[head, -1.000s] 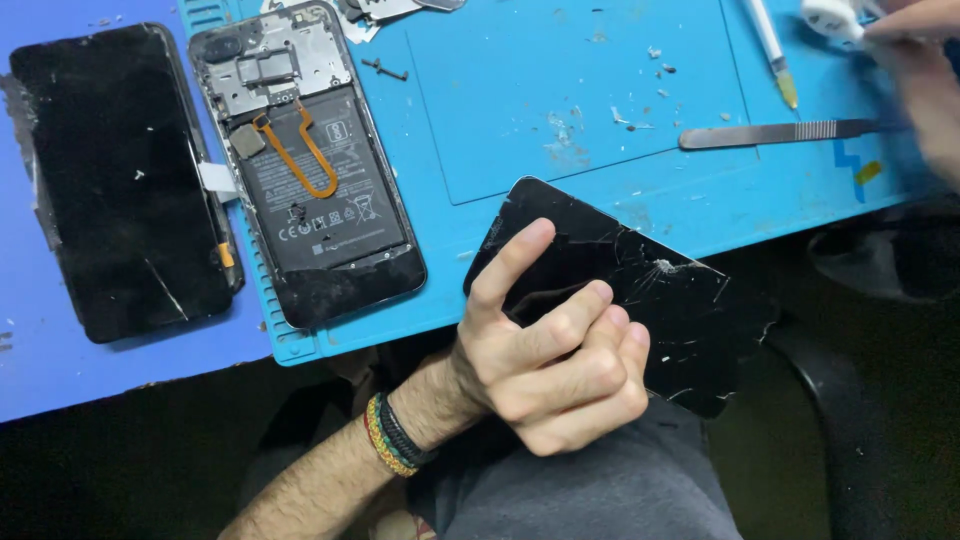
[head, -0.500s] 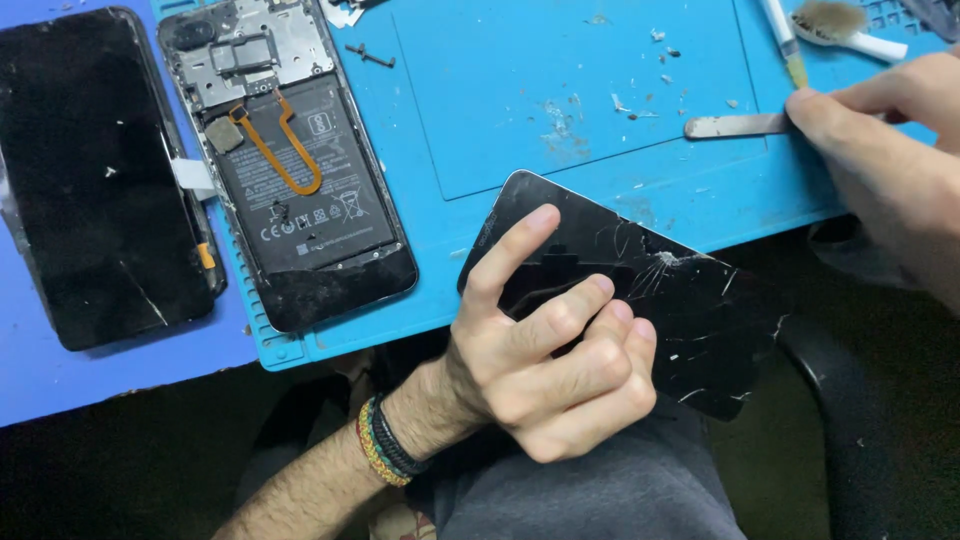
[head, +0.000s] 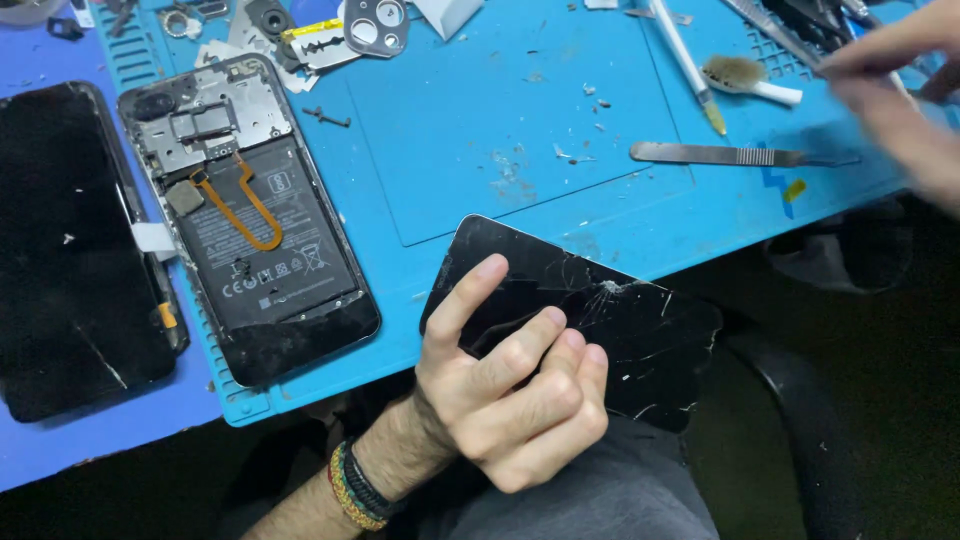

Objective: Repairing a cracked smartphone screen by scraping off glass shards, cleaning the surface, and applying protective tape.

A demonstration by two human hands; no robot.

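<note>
The right hand [head: 900, 90] has lifted away from the metal spatula [head: 715, 154].

hands: 2 [head: 510, 400] [head: 900, 90] | cracked panel: 1 [head: 620, 320] | opened phone: 1 [head: 260, 250] | screen: 1 [head: 70, 250] | scalpel: 1 [head: 720, 154] | brush: 1 [head: 745, 78]

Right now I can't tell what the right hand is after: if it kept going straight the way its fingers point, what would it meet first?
The right hand, blurred at the upper right, points left across the blue mat. First in that line looks like the small brush, with the metal tool just below it; height above the mat is unclear.
</note>
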